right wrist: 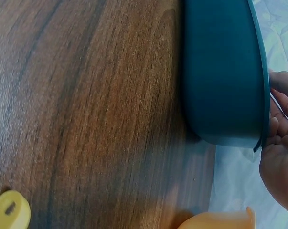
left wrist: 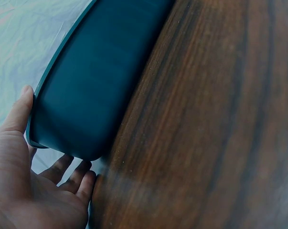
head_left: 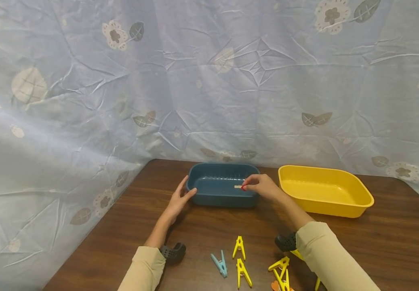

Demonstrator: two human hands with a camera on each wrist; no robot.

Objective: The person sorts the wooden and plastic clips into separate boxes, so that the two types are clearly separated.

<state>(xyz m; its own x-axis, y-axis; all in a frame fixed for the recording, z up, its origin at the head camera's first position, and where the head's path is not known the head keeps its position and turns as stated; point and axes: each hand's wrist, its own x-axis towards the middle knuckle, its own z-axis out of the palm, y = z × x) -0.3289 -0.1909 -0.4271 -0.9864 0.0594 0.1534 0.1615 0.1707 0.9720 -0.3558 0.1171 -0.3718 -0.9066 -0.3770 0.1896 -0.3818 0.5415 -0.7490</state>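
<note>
Head view, right hand [head_left: 262, 187] pinching a small red-and-beige piece [head_left: 240, 187] over the right end of a blue tub [head_left: 222, 201], left hand [head_left: 176, 201] touching its left end, fingers extended, yellow tub [head_left: 334, 208] right of the blue one, pale-blue clip [head_left: 222, 266] and yellow clips [head_left: 239, 243] in front of it.

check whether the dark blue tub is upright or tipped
Upright: in the head view, the dark blue tub sits flat on the table, its open side facing up.
</note>
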